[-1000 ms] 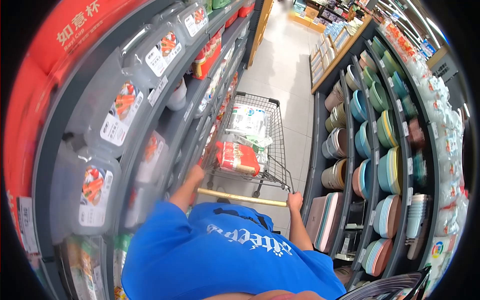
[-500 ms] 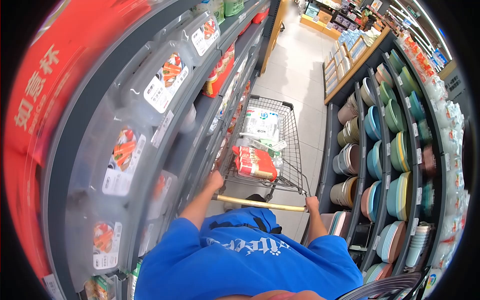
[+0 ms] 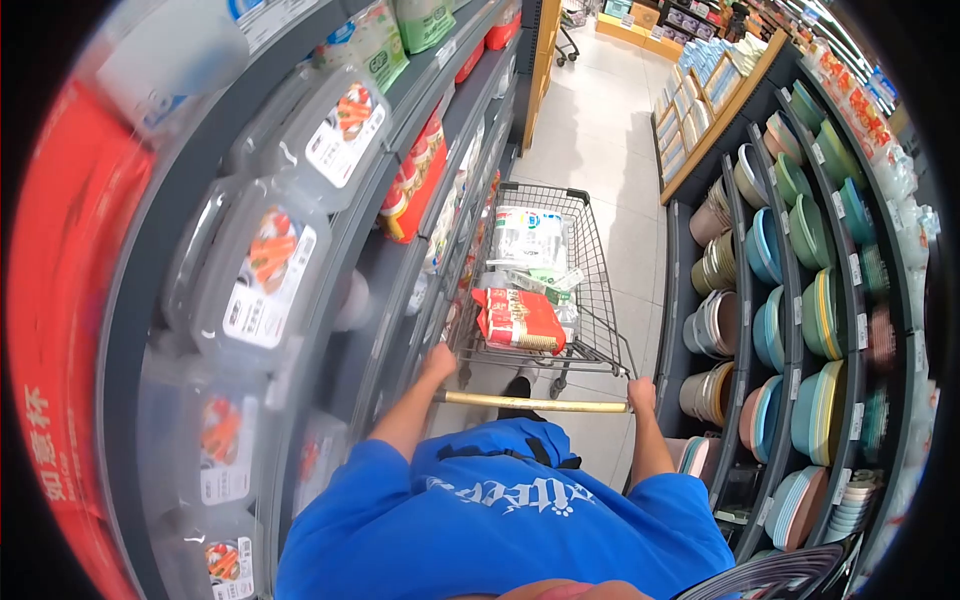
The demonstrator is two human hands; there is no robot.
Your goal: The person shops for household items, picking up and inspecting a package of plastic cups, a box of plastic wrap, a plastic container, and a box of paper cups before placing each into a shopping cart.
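Observation:
A wire shopping cart (image 3: pixel 597 300) stands in front of me, with a yellowish handle bar (image 3: pixel 535 403) across its near side. At the bar's left end, by the shelf, my left hand (image 3: pixel 438 361) is closed around the cart. My right hand (image 3: pixel 641 393) is closed at the right end, near the basket's corner. Inside the cart lie a red package (image 3: pixel 522 320), a white package with blue and green print (image 3: pixel 528 237) and a green-and-white item (image 3: pixel 560 283) between them. Fingers of both hands are partly hidden.
Shelves of clear plastic boxes (image 3: pixel 270 270) and red packages (image 3: pixel 415 175) run close on the left. Stacked bowls and basins (image 3: pixel 815 235) fill the right shelves. A pale tiled aisle (image 3: pixel 600 110) leads forward, with another cart (image 3: pixel 567 45) at its far end.
The cart and I have moved forward along the aisle. The shelf goods have slid back past me on both sides. Both hands keep their hold, and another cart shows at the far end.

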